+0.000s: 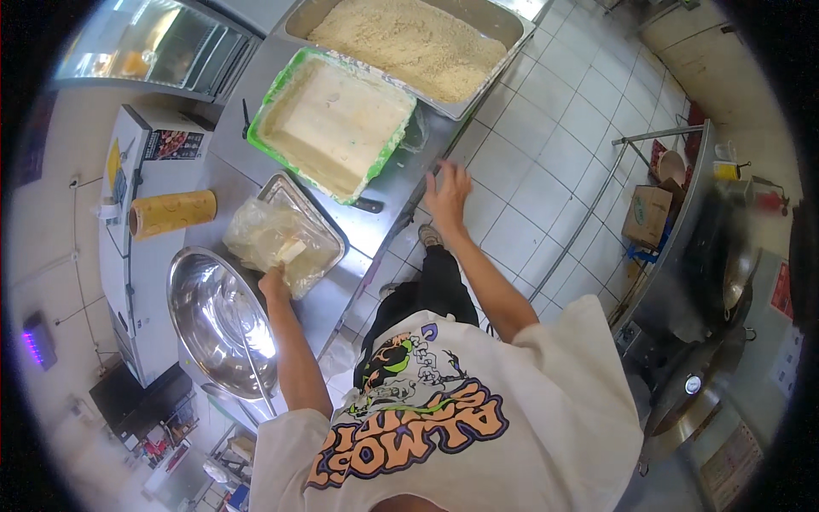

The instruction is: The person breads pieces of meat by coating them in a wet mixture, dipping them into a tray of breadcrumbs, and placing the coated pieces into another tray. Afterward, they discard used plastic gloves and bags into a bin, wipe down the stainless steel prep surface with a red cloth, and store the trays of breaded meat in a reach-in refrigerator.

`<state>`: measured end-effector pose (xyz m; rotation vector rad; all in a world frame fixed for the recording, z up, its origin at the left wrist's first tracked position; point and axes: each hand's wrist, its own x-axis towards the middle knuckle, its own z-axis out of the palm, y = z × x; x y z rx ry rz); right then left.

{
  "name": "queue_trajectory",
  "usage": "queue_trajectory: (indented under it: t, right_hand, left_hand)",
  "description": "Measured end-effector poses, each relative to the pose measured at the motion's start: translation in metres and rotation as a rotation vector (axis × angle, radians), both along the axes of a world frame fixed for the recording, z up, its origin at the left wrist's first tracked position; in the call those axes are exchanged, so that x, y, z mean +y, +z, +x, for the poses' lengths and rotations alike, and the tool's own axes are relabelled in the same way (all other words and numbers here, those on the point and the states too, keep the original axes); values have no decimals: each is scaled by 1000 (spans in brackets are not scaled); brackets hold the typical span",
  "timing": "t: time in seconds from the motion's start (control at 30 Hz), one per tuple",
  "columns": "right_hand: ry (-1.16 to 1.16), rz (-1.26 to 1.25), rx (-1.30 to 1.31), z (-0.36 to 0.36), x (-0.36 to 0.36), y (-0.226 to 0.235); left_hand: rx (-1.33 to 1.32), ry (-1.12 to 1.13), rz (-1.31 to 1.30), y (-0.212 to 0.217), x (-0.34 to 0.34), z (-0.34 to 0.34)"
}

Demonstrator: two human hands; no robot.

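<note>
My left hand (pixel 275 283) is closed around a small white-ended thing (pixel 291 251), whose kind I cannot make out. It is held over a crumpled clear plastic bag (pixel 254 229) lying on a shallow metal tray (pixel 331 224). Just left of that hand stands a large steel bowl (pixel 192 328) with a long thin metal handle (pixel 254 363) leaning in it. My right hand (pixel 449 194) hangs past the counter's edge with fingers apart, holding nothing. Beyond the tray sits a green-rimmed tub (pixel 290 72) of pale, floury stuff (pixel 328 119).
A deep steel pan (pixel 520 36) of coarse crumbs stands at the far end of the steel counter (pixel 223 128). A yellow roll of film (pixel 175 213) lies left of the tray. A dark-handled tool (pixel 368 206) lies by the tub. Right, across the tiled floor (pixel 525 175), are woks (pixel 682 410).
</note>
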<state>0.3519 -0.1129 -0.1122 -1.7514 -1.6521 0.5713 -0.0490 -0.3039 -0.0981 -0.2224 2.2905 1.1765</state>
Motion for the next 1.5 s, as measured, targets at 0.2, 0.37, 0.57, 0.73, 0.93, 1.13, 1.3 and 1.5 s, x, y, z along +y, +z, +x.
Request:
queue_trajectory:
  t: [0.2, 0.37, 0.57, 0.73, 0.93, 1.13, 1.3, 1.5]
  right_hand:
    - [96, -17, -189, -28, 90, -27]
    - [-45, 81, 7, -13, 67, -35]
    - [-30, 101, 300, 2, -18, 6]
    - [74, -222, 717, -7, -62, 44]
    - [299, -324, 874, -61, -98, 110]
    - [548, -215, 833, -119, -116, 157]
    - [681, -145, 837, -180, -176, 194]
    - [692, -18, 828, -258, -286, 209]
  left_hand:
    - [-28, -2, 162, 36, 7, 8]
    - [-22, -9, 159, 45, 14, -6]
    - [71, -102, 363, 92, -1, 22]
    - [91, -144, 480, 106, -11, 32]
    - [99, -41, 699, 145, -46, 49]
    - [174, 21, 778, 227, -123, 50]
    - [471, 128, 806, 269, -241, 36]
    - [731, 309, 809, 318, -432, 23]
